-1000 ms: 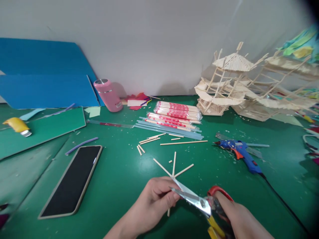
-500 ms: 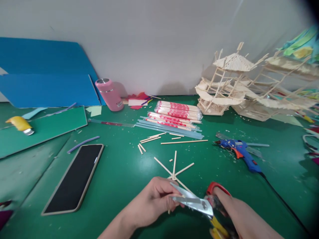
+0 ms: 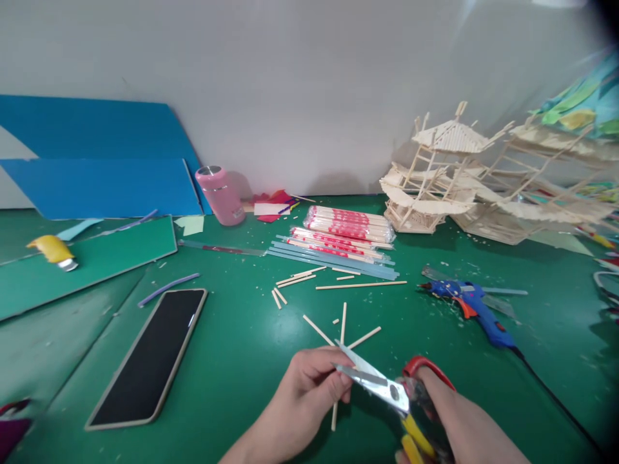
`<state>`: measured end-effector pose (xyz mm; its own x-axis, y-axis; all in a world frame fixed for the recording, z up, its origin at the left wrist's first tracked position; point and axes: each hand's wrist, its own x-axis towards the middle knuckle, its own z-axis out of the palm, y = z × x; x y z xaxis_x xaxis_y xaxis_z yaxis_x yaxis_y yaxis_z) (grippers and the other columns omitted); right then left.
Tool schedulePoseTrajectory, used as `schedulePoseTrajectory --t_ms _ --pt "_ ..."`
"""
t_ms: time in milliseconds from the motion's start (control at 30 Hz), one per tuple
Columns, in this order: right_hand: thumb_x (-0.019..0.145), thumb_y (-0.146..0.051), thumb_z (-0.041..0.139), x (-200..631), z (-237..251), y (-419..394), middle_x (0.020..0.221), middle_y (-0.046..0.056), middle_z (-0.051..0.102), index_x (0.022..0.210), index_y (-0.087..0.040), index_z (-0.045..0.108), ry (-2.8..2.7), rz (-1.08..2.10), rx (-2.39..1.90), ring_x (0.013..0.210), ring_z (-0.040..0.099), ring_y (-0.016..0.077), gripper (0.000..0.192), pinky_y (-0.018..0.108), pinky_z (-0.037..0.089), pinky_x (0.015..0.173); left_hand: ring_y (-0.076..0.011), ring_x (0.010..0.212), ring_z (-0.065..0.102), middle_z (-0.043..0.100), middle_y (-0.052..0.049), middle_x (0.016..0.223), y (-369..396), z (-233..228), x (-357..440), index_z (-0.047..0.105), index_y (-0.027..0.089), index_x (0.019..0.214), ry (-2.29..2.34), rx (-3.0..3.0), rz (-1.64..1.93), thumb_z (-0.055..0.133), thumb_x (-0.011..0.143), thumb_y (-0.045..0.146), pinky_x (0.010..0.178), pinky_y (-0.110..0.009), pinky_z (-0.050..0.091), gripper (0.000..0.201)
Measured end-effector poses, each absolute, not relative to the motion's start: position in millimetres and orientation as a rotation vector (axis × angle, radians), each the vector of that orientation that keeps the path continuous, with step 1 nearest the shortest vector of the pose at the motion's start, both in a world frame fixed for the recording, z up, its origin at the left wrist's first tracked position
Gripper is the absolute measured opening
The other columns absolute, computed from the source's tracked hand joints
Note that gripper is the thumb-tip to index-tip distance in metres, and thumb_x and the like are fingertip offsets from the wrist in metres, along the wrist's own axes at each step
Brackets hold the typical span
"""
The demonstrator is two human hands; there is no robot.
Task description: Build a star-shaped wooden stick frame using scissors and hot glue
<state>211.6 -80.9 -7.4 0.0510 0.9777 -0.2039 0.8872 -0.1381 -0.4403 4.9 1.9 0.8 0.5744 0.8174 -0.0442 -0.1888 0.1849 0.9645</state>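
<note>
My left hand [image 3: 312, 390] is closed in a pinch on a thin wooden stick, most of it hidden by the fingers. My right hand [image 3: 449, 412] grips scissors [image 3: 387, 390] with red and yellow handles, its fingers partly out of sight. The scissor blades are parted, their tips beside my left fingertips. Just beyond the blades lies a star-like arrangement of wooden sticks [image 3: 365, 338], its centre covered by hand and blades. Another stick end [image 3: 333, 417] shows below my left hand; whether it belongs to the star I cannot tell.
Cut sticks [image 3: 296, 280] and a longer stick [image 3: 362, 285] lie ahead, before wrapped stick bundles [image 3: 351, 222]. A blue glue gun [image 3: 476, 306] with a cord rests at right, a phone [image 3: 149, 361] at left. Behind stand a pink flask [image 3: 222, 200] and stick-built pavilion models [image 3: 435, 180].
The view has tilted slightly, so everything sits lower in it. My left hand and the scissors have shifted slightly relative to the star, covering its centre. Both grips stay the same.
</note>
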Motion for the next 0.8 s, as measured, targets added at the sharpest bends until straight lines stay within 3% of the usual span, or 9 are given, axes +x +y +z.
schedulePoseTrajectory --t_ms 167,433,633,800 --pt "0.057 -0.034 0.061 217 -7 -82 0.087 0.008 0.063 0.113 -0.020 0.043 -2.000 0.772 -2.074 0.075 0.062 0.0250 0.061 0.030 0.049 0.060 -0.0087 0.057 0.044 0.049 0.000 0.062 4 4 3 0.068 0.018 0.084 0.577 1.224 0.770 0.053 0.081 0.037 0.052 -0.019 0.033 0.024" --pt "0.064 -0.039 0.057 223 3 -78 0.093 0.011 0.061 0.117 -0.016 0.038 -2.107 0.978 -1.958 0.078 0.060 0.0253 0.061 0.033 0.047 0.065 -0.0090 0.052 0.046 0.050 -0.001 0.056 2 10 3 0.067 0.013 0.071 0.629 1.257 0.672 0.054 0.079 0.042 0.049 -0.020 0.036 0.033" --pt "0.053 -0.039 0.064 222 -10 -78 0.074 0.004 0.065 0.093 -0.023 0.050 -2.033 1.023 -1.968 0.063 0.062 0.0236 0.045 0.027 0.043 0.051 -0.0091 0.049 0.043 0.048 -0.001 0.053 2 10 4 0.067 0.012 0.068 0.640 1.240 0.665 0.055 0.076 0.046 0.047 -0.021 0.034 0.037" --pt "0.059 -0.035 0.058 212 -20 -87 0.070 0.002 0.064 0.087 -0.024 0.049 -1.903 0.839 -2.077 0.063 0.063 0.0232 0.031 0.027 0.042 0.050 -0.0087 0.049 0.042 0.047 0.000 0.055 1 10 4 0.066 0.012 0.072 0.641 1.220 0.668 0.055 0.078 0.043 0.046 -0.020 0.034 0.033"
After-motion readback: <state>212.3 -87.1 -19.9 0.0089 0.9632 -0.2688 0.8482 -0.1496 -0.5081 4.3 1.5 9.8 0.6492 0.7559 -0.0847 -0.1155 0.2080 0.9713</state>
